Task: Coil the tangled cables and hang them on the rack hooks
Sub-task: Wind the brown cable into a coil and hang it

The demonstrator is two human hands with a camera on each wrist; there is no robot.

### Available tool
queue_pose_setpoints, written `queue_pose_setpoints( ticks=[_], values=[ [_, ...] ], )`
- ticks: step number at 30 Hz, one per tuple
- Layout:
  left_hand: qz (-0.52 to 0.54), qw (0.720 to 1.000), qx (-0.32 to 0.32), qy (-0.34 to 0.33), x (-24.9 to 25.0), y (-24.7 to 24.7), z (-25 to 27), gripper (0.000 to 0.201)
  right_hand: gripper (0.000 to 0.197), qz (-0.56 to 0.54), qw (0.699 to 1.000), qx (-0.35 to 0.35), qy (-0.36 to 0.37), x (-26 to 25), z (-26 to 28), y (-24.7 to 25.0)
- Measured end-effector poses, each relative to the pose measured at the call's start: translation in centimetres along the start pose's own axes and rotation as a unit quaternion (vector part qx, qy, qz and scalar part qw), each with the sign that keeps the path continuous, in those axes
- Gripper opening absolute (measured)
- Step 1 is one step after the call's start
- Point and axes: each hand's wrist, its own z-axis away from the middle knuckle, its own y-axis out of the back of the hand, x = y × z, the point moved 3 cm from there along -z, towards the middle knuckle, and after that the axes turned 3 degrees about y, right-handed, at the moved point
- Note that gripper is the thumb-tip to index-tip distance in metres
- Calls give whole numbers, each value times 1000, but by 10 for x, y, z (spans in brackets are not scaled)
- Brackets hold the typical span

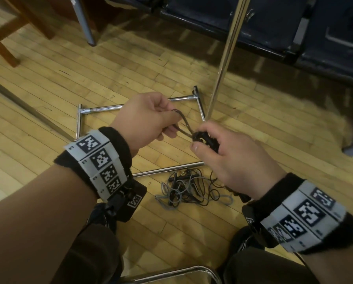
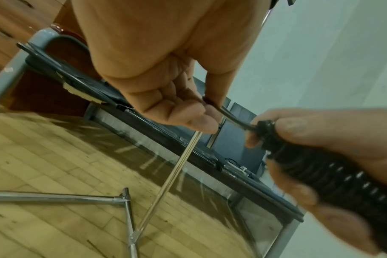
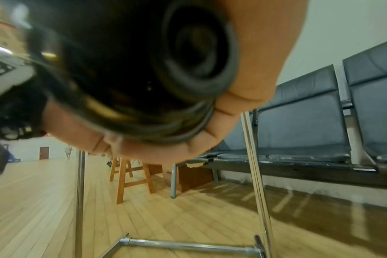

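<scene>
Closest of all is a curved shiny metal chair rail point(image 1: 171, 273), with the person's knees in dark trousers point(image 1: 85, 259) on each side. Both wrists wear black bands with black-and-white square tags point(image 1: 99, 158).

On the pale wooden plank floor point(image 1: 48, 78), just past the knees, lies a messy pile of thin black and grey cables point(image 1: 190, 189).

Above the pile, the right hand point(image 1: 231, 154) is curled tight around a black springy coiled cable point(image 2: 316, 167). The left hand point(image 1: 147, 119) pinches a straight dark end of that cable point(image 1: 181, 121) between thumb and fingers. The two hands are near each other.

Under the hands sits the shiny metal rack base, a frame of thin silver bars point(image 1: 102, 109), flat on the floor. A tall silver pole point(image 1: 226, 56) rises from it.

Farther back are a row of dark blue padded seats point(image 3: 298, 132) and a brown wooden stool point(image 3: 132, 176).
</scene>
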Motion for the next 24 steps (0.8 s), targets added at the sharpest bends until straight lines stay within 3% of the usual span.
queue_pose_setpoints(
  ticks=[3,5,7,11,16,20,24],
  values=[
    [131,989,-60,-15,4,-2,2,14,20,-127,990,15,-66,10,-5,1],
    [168,982,-88,-23,8,-6,4,22,16,-250,963,33,-98,11,-8,2],
    [140,983,-116,-17,6,-13,6,33,14,-361,926,53,-101,8,-10,3],
    [60,972,-223,34,-3,-33,18,75,19,-456,883,83,-73,7,-15,6],
    [-45,967,-249,20,0,-36,25,57,18,-535,836,75,-93,2,-15,10],
    [-100,954,-282,4,5,-33,34,44,23,-502,852,103,-108,3,-12,15],
    [-79,954,-288,3,10,-28,43,47,16,-501,851,127,-88,-5,-8,17]
  ],
)
